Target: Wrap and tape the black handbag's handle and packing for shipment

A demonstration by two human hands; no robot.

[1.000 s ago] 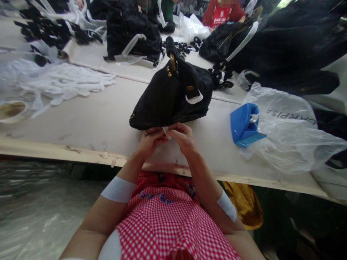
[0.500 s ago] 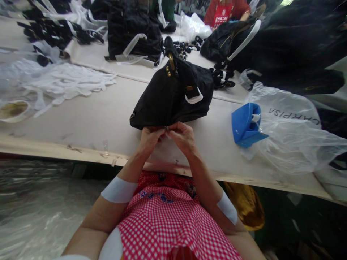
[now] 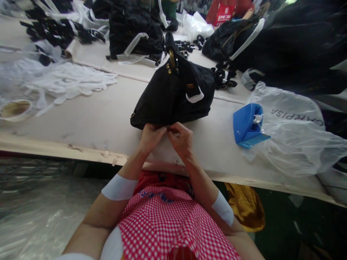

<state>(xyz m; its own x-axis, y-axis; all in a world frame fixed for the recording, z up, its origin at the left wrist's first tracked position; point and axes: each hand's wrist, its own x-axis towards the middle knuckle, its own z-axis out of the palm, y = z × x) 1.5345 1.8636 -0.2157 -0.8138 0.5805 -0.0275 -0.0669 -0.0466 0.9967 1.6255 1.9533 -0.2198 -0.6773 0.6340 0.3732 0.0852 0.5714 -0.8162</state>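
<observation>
A black handbag (image 3: 173,95) with a gold clasp lies on the pale table (image 3: 89,119) right in front of me. Both my hands meet at its near bottom edge. My left hand (image 3: 149,138) is closed, fingers pinched against the bag's hem. My right hand (image 3: 182,139) is closed too, pinching something tiny beside the left fingertips; I cannot make out what it is. A white strip wraps a strap on the bag's right side.
A blue tape dispenser (image 3: 248,124) stands to the right, beside a clear plastic bag (image 3: 292,133). White strips (image 3: 65,85) lie at the left near a small dish (image 3: 15,108). More black bags (image 3: 135,29) fill the back. A person in red (image 3: 227,11) is opposite.
The small white strip seen between my fingers a second ago no longer shows. Both hands have closed in tighter against the bag's lower edge.
</observation>
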